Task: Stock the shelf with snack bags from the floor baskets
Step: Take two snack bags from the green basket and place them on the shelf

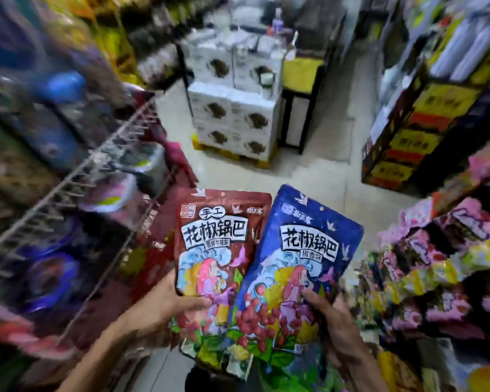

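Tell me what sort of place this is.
Likely a grocery shop aisle: wire shelves of packaged goods, stacked white cartons on the floor, and the red snack bag and blue snack bag held for stocking.

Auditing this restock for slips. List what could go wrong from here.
1. The left hand holds the maroon printed snack bag and the right hand the blue printed snack bag only near their lower ends; either could tip or slip.
2. The bags share near-identical artwork, so they might get shelved in the wrong spot.
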### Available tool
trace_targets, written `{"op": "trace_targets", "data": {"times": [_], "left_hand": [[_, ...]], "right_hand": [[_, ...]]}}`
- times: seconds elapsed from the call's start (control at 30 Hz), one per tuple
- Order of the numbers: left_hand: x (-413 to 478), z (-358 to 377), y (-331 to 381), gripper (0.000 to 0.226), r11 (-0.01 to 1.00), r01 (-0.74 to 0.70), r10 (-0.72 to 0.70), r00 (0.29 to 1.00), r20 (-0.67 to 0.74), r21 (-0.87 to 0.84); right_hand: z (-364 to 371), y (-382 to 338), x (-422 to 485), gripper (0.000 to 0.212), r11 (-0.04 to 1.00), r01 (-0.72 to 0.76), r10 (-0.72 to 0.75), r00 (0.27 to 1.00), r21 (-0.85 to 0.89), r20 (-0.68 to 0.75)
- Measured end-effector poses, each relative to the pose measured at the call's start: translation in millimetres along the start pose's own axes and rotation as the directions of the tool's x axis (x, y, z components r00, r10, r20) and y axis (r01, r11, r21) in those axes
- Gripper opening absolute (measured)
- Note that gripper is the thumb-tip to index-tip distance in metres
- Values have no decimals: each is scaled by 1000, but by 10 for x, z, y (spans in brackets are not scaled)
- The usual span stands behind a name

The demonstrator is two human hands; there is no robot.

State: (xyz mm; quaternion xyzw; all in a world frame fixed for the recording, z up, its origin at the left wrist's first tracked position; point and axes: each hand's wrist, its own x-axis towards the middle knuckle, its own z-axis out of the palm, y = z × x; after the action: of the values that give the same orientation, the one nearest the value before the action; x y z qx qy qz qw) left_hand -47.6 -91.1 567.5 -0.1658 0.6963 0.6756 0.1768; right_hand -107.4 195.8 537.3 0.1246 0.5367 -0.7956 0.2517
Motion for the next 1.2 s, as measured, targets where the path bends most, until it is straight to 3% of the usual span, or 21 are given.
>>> {"op": "trace_targets", "data": {"times": [0.17, 0.33, 0.4, 0.47, 0.6, 0.67, 0.7, 0.77, 0.87, 1.0, 1.13, 1.2], "left_hand": [[-1341, -400, 446, 76, 985, -166, 148, 954, -261, -46], [-3005, -819, 658, 56, 930, -368, 311, 798, -516, -9], [-3817, -968, 587, 65, 904, -426, 346, 692, -633, 29], [-4442, -1051, 520, 79, 881, -468, 372, 597, -711, 68], [-6001, -1202, 110, 63, 855, -487, 381, 353, -855, 180], [-6816, -1257, -200, 62, 867, -444, 351, 223, -909, 226], [-7277, -1257, -402, 61, 881, -415, 321, 165, -933, 229], [-8123, -1220, -723, 65, 899, -362, 280, 48, -959, 244], [-9213, -1160, -1106, 89, 920, -284, 248, -110, -963, 269], [-10297, -1116, -1451, 57, 931, -223, 231, -252, -940, 289], [-11376, -1162, -1780, 54, 930, -192, 219, -389, -895, 312], [-11782, -1302, -1854, 55, 930, -187, 224, -389, -893, 315]], "right_hand": [[944, -533, -570, 64, 987, 151, -131, 961, -61, 245], [2248, -841, -1425, 50, 948, 308, -219, 813, -78, 540], [2802, -742, -1854, 55, 929, 365, -236, 709, -61, 665], [3207, -655, -2201, 74, 900, 433, -249, 607, -51, 754], [4181, -152, -3169, 85, 870, 492, -197, 427, -43, 883], [4659, 250, -3733, 66, 870, 493, -184, 322, 2, 929], [4903, 511, -4066, 56, 885, 464, -169, 256, 33, 952], [5309, 961, -4771, 57, 914, 401, -119, 121, 62, 985], [5813, 1560, -5707, 58, 933, 352, -65, -20, 68, 998], [6368, 2206, -6733, 55, 955, 292, -1, -181, 55, 983], [6935, 2808, -7711, 62, 973, 227, 28, -286, 40, 958], [7183, 3023, -8026, 72, 969, 233, -7, -297, 80, 955]]}}
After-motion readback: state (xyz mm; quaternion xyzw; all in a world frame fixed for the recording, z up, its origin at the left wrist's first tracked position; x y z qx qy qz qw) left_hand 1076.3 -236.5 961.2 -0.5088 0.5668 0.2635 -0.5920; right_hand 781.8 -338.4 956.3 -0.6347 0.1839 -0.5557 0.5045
